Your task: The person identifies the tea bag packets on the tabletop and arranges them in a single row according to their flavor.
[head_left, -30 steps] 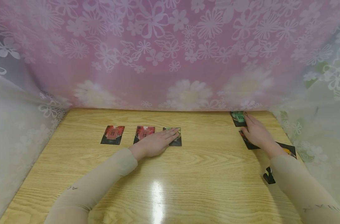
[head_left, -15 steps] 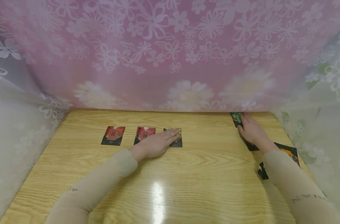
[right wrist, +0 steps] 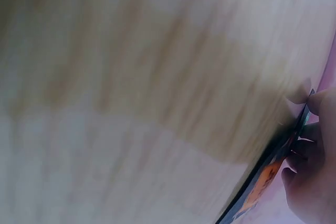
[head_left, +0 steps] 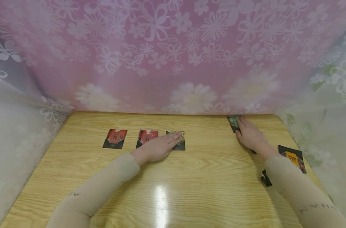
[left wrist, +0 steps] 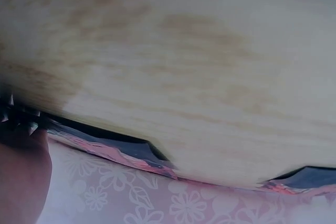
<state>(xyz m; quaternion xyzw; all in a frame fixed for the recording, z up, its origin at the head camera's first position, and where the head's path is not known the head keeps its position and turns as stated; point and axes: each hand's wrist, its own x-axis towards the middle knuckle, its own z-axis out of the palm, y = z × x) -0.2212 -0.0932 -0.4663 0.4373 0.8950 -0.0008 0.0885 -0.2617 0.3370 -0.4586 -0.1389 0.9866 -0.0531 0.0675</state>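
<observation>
The left hand [head_left: 157,147] lies straight-fingered on a dark packet [head_left: 180,146]; the right hand [head_left: 252,137] (fingers straight too) touches a green packet [head_left: 233,122] by the far edge of the desk [head_left: 207,180].

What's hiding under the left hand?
The left hand lies over a green-and-black packet; its right edge and a bottom corner show, but most of its middle is covered. The hand also hides a red packet's corner.
</observation>
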